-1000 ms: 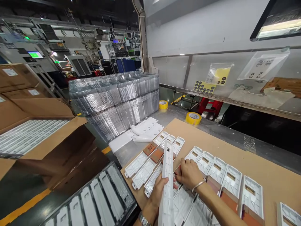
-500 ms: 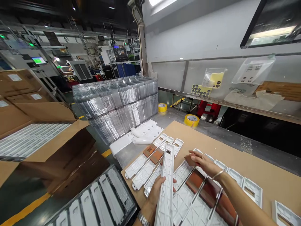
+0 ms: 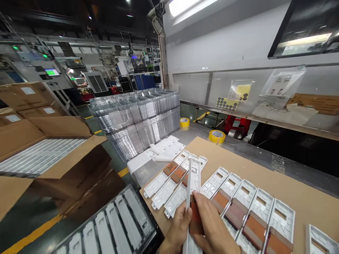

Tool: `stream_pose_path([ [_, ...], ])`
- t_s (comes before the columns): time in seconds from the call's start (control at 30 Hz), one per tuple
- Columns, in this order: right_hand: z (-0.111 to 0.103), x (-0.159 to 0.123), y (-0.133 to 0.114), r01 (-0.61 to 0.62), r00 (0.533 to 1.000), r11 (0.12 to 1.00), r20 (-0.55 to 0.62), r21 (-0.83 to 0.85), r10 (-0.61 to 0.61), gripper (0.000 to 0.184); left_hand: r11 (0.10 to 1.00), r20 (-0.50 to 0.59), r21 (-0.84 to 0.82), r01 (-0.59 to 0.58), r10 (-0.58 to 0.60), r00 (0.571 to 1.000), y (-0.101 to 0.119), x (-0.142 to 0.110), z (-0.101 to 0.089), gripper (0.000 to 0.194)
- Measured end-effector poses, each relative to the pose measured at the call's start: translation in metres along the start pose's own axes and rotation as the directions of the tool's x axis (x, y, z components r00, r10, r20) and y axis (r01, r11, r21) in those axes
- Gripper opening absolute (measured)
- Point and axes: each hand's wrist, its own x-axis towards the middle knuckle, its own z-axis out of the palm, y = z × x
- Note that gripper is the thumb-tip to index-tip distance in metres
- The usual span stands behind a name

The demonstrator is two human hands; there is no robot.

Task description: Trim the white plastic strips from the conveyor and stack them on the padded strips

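My left hand [image 3: 177, 225] is closed round a long white plastic panel [image 3: 195, 176], which has a small rectangular window near its far end. Against the panel's ribbed inner side, my right hand [image 3: 212, 222] grips a reddish-brown block [image 3: 195, 218]; its fingers partly cover the block. Just beyond the hands lie more white panels [image 3: 159, 185], with brown blocks [image 3: 178, 174] resting in them, one bearing printed digits. To the right is another row of white panels [image 3: 245, 192], also with brown blocks [image 3: 255, 229].
Brown cardboard [image 3: 299, 190] covers the bench. Two yellow tape rolls [image 3: 217, 136] stand beyond it. Stacked clear plastic trays [image 3: 140, 120] and label sheets [image 3: 169, 148] are behind. At left are a black tray [image 3: 155, 231] of white panels and an open carton [image 3: 71, 151].
My right hand has brought the brown block from the right-hand row to the held panel. The panel has turned its inner side toward my right hand.
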Motion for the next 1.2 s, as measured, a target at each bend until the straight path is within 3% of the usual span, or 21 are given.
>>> stream_pose_path([
  [0.1,-0.002,-0.004,-0.004,-0.046,0.999,0.999,-0.015,0.028,0.046,0.068,0.999,0.112,-0.036,-0.016,0.020,0.993,0.005,-0.004,0.003,0.063],
  [0.5,-0.007,-0.008,-0.021,-0.008,1.000,1.000,0.024,-0.027,0.009,0.073,0.999,0.158,-0.016,-0.031,0.033,0.987,0.011,-0.016,0.002,0.062],
  [0.6,-0.009,-0.013,-0.020,-0.064,0.996,0.992,0.065,0.105,0.057,0.077,0.999,0.207,0.026,-0.035,0.029,0.978,0.016,-0.023,0.003,0.063],
  [0.67,-0.011,-0.015,-0.022,-0.204,0.978,0.946,0.084,0.252,0.189,0.074,0.998,0.240,0.061,-0.011,-0.004,0.971,0.021,-0.031,0.006,0.065],
  [0.73,-0.012,-0.013,-0.026,-0.427,0.895,0.826,0.041,0.368,0.444,0.072,0.997,0.271,0.071,0.018,-0.036,0.962,0.024,-0.040,0.012,0.068],
  [0.8,-0.009,-0.008,-0.033,-0.611,0.732,0.646,0.015,0.457,0.681,0.070,0.996,0.306,0.075,0.042,-0.063,0.950,0.025,-0.047,0.016,0.069],
  [0.87,-0.002,-0.004,-0.041,-0.693,0.610,0.492,0.063,0.527,0.790,0.073,0.993,0.309,0.106,0.044,-0.075,0.948,0.022,-0.052,0.017,0.070],
  [0.93,0.008,-0.002,-0.047,-0.731,0.549,0.416,0.104,0.541,0.829,0.077,0.980,0.243,0.196,0.023,-0.071,0.967,0.016,-0.056,0.015,0.069],
  [1.0,0.018,-0.002,-0.050,-0.764,0.515,0.405,0.097,0.503,0.852,0.081,0.967,0.143,0.256,0.016,-0.054,0.988,0.006,-0.059,0.011,0.068],
  [1.03,0.023,-0.001,-0.050,-0.774,0.528,0.429,0.100,0.466,0.843,0.081,0.967,0.090,0.254,0.025,-0.049,0.995,0.000,-0.060,0.008,0.068],
  [1.13,0.037,0.000,-0.044,-0.723,0.662,0.586,0.126,0.367,0.738,0.064,0.995,-0.054,0.084,0.047,-0.042,0.998,-0.014,-0.064,-0.002,0.063],
  [1.2,0.044,0.002,-0.038,-0.677,0.722,0.669,0.101,0.308,0.684,0.052,0.998,-0.173,-0.041,0.039,-0.046,0.984,-0.013,-0.066,-0.015,0.057],
])
